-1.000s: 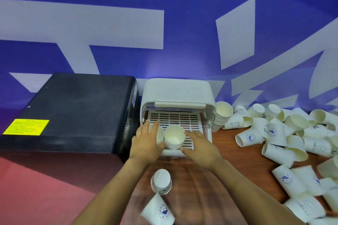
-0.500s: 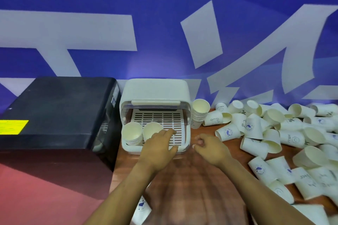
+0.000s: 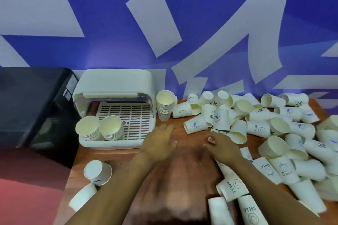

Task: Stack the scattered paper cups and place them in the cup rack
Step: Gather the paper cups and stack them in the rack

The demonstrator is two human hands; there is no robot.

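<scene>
The white cup rack (image 3: pixel 117 142) stands on the wooden table with its lid raised. Two stacks of paper cups (image 3: pixel 99 128) lean side by side in its left half. A third stack (image 3: pixel 164 105) stands upright just right of the rack. Many loose white cups (image 3: pixel 256 126) lie scattered over the right of the table. My left hand (image 3: pixel 160 141) hovers over the table right of the rack, fingers apart and holding nothing. My right hand (image 3: pixel 222 143) is open at the edge of the pile, close to a tipped cup (image 3: pixel 195 124).
A black box (image 3: pixel 33 102) sits left of the rack, against the blue and white wall. Two loose cups (image 3: pixel 97 171) lie near the table's front left edge. More cups (image 3: pixel 236 188) lie under my right forearm.
Both hands have left the rack and moved right toward the loose pile. The two stacks stay in the rack's left half. The view has swung right.
</scene>
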